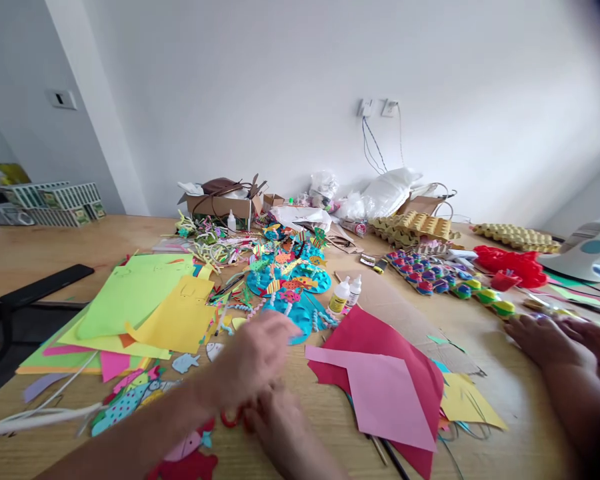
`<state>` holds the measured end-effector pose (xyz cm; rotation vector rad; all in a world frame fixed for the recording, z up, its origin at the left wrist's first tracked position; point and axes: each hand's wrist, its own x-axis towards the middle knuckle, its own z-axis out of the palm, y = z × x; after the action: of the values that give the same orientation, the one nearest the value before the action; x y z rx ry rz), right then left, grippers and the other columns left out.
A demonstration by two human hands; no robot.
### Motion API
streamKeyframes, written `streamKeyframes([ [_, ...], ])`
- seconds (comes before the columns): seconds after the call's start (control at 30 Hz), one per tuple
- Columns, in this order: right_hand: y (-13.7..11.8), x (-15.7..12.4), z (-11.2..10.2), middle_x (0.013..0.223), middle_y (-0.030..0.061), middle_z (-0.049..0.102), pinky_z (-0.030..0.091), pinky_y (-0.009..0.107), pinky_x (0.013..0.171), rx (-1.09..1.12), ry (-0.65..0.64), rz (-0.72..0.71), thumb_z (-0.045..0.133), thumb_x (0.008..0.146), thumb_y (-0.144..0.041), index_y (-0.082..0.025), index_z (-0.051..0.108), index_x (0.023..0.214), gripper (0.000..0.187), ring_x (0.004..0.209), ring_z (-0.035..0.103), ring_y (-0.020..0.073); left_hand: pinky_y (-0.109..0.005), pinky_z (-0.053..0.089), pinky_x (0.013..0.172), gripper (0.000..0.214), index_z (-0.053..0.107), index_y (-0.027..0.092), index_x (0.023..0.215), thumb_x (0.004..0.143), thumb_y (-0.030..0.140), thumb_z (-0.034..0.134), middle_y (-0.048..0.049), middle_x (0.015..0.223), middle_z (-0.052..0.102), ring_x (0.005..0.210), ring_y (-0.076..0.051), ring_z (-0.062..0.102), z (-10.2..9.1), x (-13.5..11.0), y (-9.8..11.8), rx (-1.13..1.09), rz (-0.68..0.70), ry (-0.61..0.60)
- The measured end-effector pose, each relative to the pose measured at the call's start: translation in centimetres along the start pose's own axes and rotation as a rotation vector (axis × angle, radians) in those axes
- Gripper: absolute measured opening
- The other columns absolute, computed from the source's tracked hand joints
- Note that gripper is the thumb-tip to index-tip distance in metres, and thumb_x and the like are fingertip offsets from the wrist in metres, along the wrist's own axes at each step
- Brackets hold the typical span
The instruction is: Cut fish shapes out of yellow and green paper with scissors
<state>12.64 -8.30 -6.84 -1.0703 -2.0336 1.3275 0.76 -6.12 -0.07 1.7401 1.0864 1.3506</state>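
My left hand is smeared by motion above the table, its fingers pointing right toward a blue painted base; whether it holds anything does not show. Below it, my right hand has its fingers curled over red-handled scissors, mostly hidden under the hand. Fish cut-outs surround my hands: a pale blue fish and a white one beyond my left forearm, a pink one nearer me. Colourful paper fish stand on the blue base. To the right lies a pink sheet over a red sheet.
Two glue bottles stand behind the red sheet. Green paper and yellow paper are stacked at left. Another person's hands rest at right near painted egg-carton cups. A cardboard box sits by the wall.
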Motion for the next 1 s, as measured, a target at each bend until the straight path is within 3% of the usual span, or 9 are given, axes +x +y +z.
streamKeyframes([
  [0.07, 0.4, 0.0, 0.2, 0.1, 0.0133, 0.066, 0.046, 0.03, 0.08, -0.17, 0.05, 0.015, 0.06, 0.071, -0.013, -0.008, 0.068, 0.095, 0.026, 0.093, 0.06, 0.0235, -0.042, 0.047, 0.092, 0.013, 0.065, 0.024, 0.097, 0.086, 0.027, 0.058, -0.0064, 0.113, 0.062, 0.102, -0.022, 0.058, -4.9, 1.8, -1.9, 0.268, -0.128, 0.074],
  [0.2, 0.1, 0.1, 1.1, 0.108, 0.0124, 0.063, 0.046, 0.04, 0.085, -0.545, 0.023, 0.039, 0.064, 0.072, -0.013, -0.015, 0.064, 0.105, 0.032, 0.102, 0.057, 0.0304, -0.048, 0.047, 0.09, 0.025, 0.059, 0.017, 0.11, 0.087, 0.026, 0.058, -0.0079, 0.119, 0.059, 0.106, -0.025, 0.057, -13.6, 3.4, -5.5, 0.726, -0.406, 0.207],
  [0.3, -0.5, 0.4, 1.6, 0.108, 0.0113, 0.064, 0.049, 0.043, 0.081, -0.663, -0.011, 0.079, 0.066, 0.074, -0.02, -0.018, 0.063, 0.106, 0.032, 0.102, 0.057, 0.0321, -0.046, 0.05, 0.085, 0.032, 0.055, 0.018, 0.117, 0.087, 0.029, 0.057, -0.0087, 0.122, 0.057, 0.103, -0.025, 0.059, -18.0, 3.2, -7.7, 0.949, -0.603, 0.236],
  [0.4, -1.0, 0.8, 1.7, 0.106, 0.0107, 0.065, 0.05, 0.044, 0.079, -0.724, -0.018, 0.112, 0.066, 0.075, -0.021, -0.02, 0.062, 0.105, 0.03, 0.1, 0.059, 0.0321, -0.045, 0.052, 0.082, 0.032, 0.055, 0.018, 0.117, 0.088, 0.029, 0.057, -0.0088, 0.12, 0.058, 0.1, -0.024, 0.06, -20.8, 2.7, -8.9, 1.067, -0.764, 0.19],
  [0.57, -0.8, 1.1, 1.7, 0.104, 0.0096, 0.066, 0.049, 0.042, 0.08, -0.752, -0.038, 0.138, 0.062, 0.076, -0.016, -0.021, 0.062, 0.104, 0.028, 0.099, 0.061, 0.0304, -0.044, 0.052, 0.081, 0.031, 0.055, 0.018, 0.116, 0.088, 0.03, 0.057, -0.0083, 0.118, 0.059, 0.098, -0.023, 0.061, -22.9, 1.9, -9.9, 1.123, -0.919, 0.064],
  [0.73, -1.1, 1.4, 1.3, 0.104, 0.0107, 0.067, 0.05, 0.037, 0.079, -0.817, -0.088, 0.171, 0.051, 0.08, -0.007, -0.02, 0.063, 0.104, 0.03, 0.098, 0.063, 0.0283, -0.044, 0.053, 0.08, 0.032, 0.055, 0.017, 0.117, 0.088, 0.029, 0.057, -0.0085, 0.117, 0.059, 0.097, -0.023, 0.061, -22.4, 1.0, -11.6, 1.076, -0.948, -0.026],
  [0.87, -1.7, 1.8, 1.3, 0.1, 0.0139, 0.068, 0.05, 0.036, 0.075, -0.852, -0.117, 0.202, 0.048, 0.079, -0.002, -0.017, 0.064, 0.104, 0.033, 0.094, 0.065, 0.0303, -0.043, 0.053, 0.08, 0.033, 0.055, 0.017, 0.117, 0.087, 0.029, 0.058, -0.0082, 0.117, 0.06, 0.096, -0.023, 0.062, -21.8, 0.5, -12.3, 1.009, -0.927, -0.014],
  [1.0, -0.9, 2.2, 1.5, 0.094, 0.0154, 0.069, 0.049, 0.035, 0.066, -0.859, -0.107, 0.211, 0.049, 0.074, 0.002, -0.016, 0.064, 0.104, 0.038, 0.087, 0.067, 0.0326, -0.043, 0.053, 0.08, 0.033, 0.056, 0.016, 0.116, 0.087, 0.03, 0.058, -0.0068, 0.116, 0.06, 0.096, -0.025, 0.062, -21.9, 0.5, -11.2, 0.934, -0.876, 0.018],
])
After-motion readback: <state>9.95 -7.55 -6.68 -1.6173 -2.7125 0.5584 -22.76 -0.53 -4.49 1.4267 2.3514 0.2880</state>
